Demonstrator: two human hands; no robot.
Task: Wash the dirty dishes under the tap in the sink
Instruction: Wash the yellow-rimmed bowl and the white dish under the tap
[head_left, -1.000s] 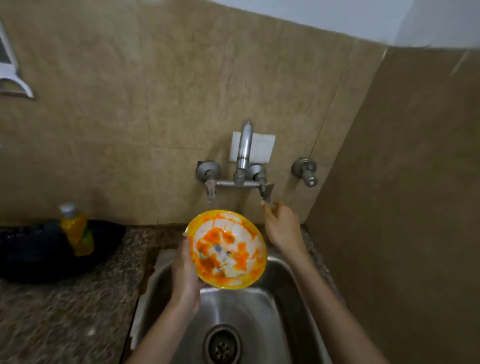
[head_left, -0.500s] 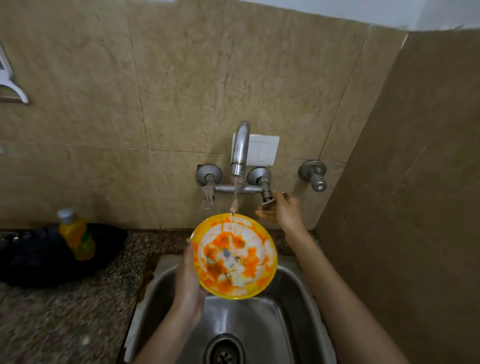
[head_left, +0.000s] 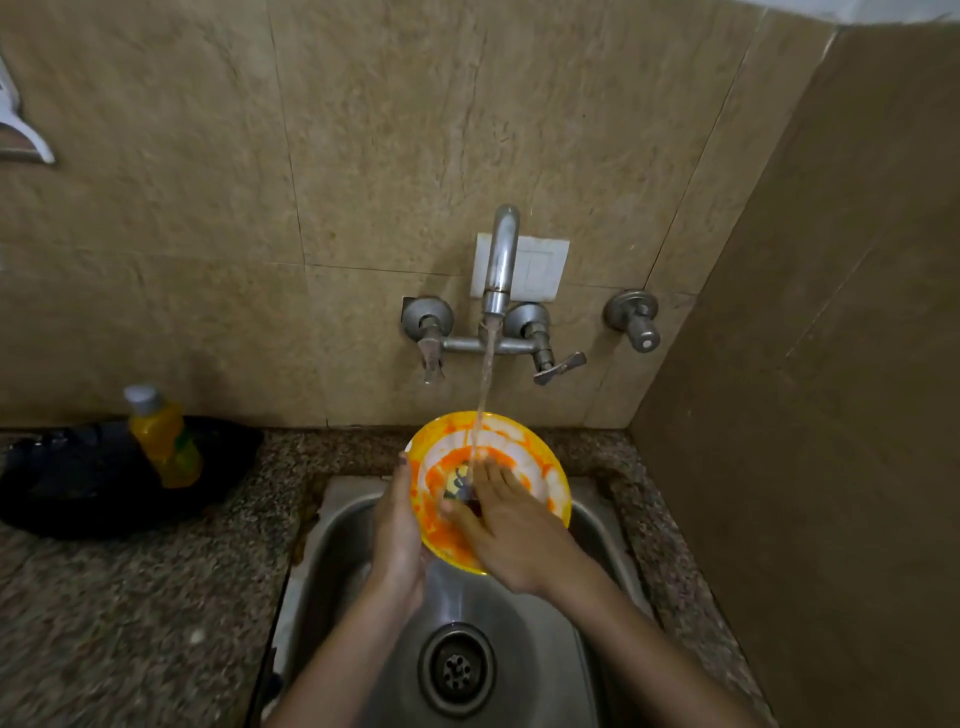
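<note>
Speckled granite (head_left: 130, 597), steel sink (head_left: 332, 551); left hand (head_left: 397, 530) grips round orange-smeared plate (head_left: 540, 457).

shiny steel sink (head_left: 519, 613), speckled stone counter (head_left: 130, 613)

Large beige stone tiles (head_left: 208, 208) cover the back wall, meeting a plain brown side wall (head_left: 831, 364) at the right corner. A white switch plate (head_left: 543, 270) sits on the tiles. Below runs a speckled granite bench (head_left: 130, 623), carrying a black pan (head_left: 78, 483) and a yellow bottle (head_left: 163, 441). A white bracket (head_left: 26, 135) shows at the far left edge.
</note>
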